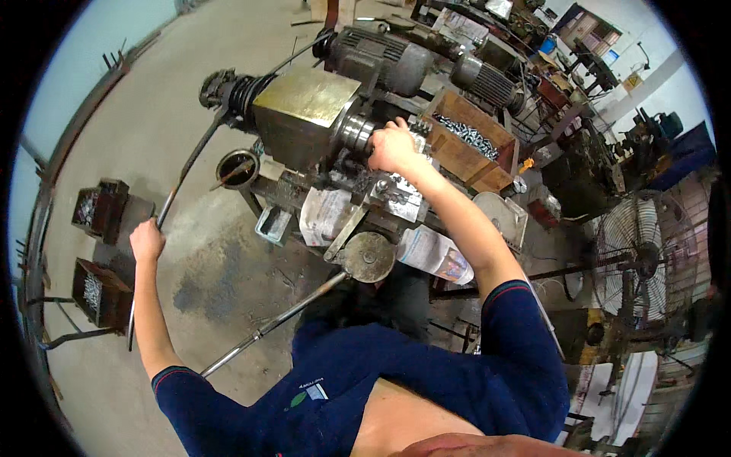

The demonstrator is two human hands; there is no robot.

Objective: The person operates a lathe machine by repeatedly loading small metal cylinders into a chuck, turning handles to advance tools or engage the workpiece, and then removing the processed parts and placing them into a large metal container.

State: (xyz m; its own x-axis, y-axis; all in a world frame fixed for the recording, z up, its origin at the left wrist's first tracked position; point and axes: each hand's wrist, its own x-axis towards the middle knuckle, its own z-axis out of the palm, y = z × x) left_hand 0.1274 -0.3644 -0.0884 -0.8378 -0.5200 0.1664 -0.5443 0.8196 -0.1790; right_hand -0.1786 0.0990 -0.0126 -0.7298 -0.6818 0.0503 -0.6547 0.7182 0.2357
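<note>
My left hand (pixel 148 241) is wrapped round a long metal lever (pixel 186 167) that runs up to the rear of the machine's headstock (pixel 304 103). Over at the spindle chuck (pixel 355 132), my right hand (pixel 393 146) reaches in with its fingers curled against the chuck's front end. Whatever those fingers pinch is hidden behind the hand. Below it lies the machine's slide (pixel 396 199), littered with metal chips. A round metal disc (pixel 369 257) sits in front of my body, with a long bar (pixel 266 327) slanting down from it to the left.
Behind my right hand stands a wooden box (pixel 457 156) of small metal parts. Printed sheets (pixel 324 217) lie on the machine. A round pot (pixel 237 169) hangs at its left. Parts bins (pixel 103 293) stand at far left, a caged fan (pixel 646 259) at right, electric motors (pixel 381 61) behind.
</note>
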